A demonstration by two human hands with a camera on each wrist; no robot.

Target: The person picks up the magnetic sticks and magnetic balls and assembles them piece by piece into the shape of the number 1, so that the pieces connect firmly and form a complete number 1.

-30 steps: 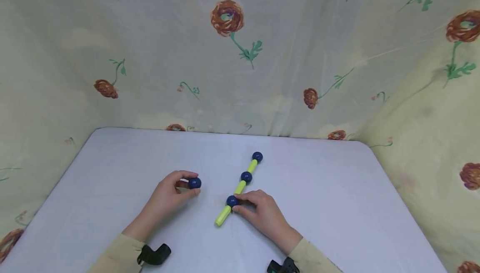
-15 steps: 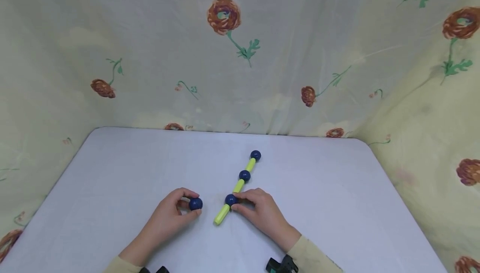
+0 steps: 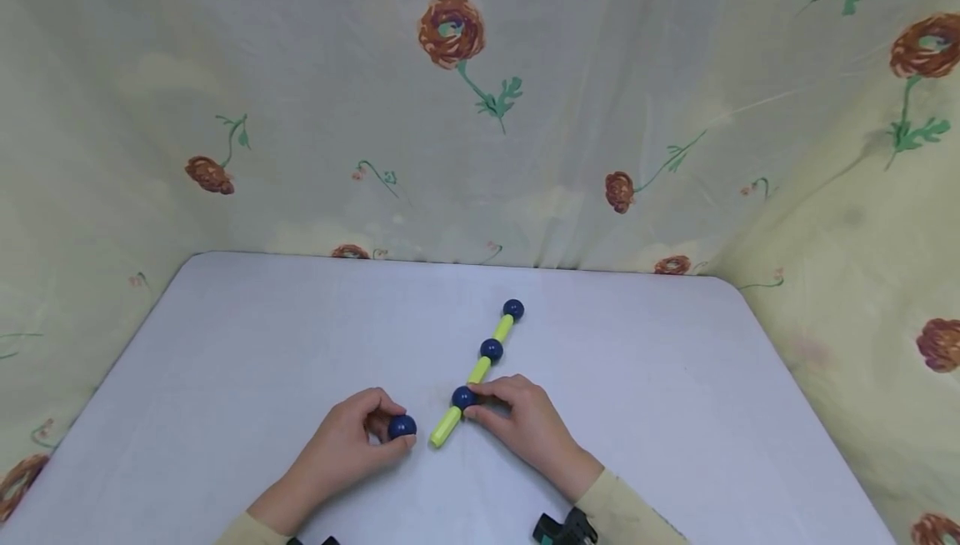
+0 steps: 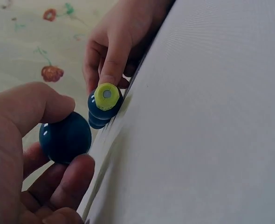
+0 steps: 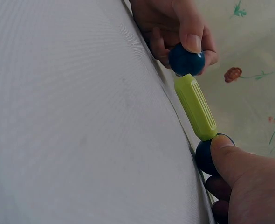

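Observation:
My left hand (image 3: 347, 442) pinches a loose dark blue ball (image 3: 402, 427) between thumb and fingers. The ball sits a short way left of the bare near end of a yellow-green rod (image 3: 446, 427). That rod belongs to a straight chain of blue balls and yellow-green rods lying diagonally on the table. My right hand (image 3: 528, 424) grips the nearest chain ball (image 3: 463, 397) from the right. In the left wrist view the rod's octagonal end (image 4: 106, 94) shows a grey round centre. Farther along the chain come a middle ball (image 3: 491, 350) and a far ball (image 3: 513, 309).
A white-covered table (image 3: 675, 378) with rounded far corners lies under everything. Behind and at both sides hangs a pale curtain (image 3: 555, 112) printed with brown flowers. A black wrist device (image 3: 566, 527) sits by the right sleeve.
My left hand has come toward the person and slightly right, bringing its blue ball near the rod's free end. The right hand and the chain have stayed put.

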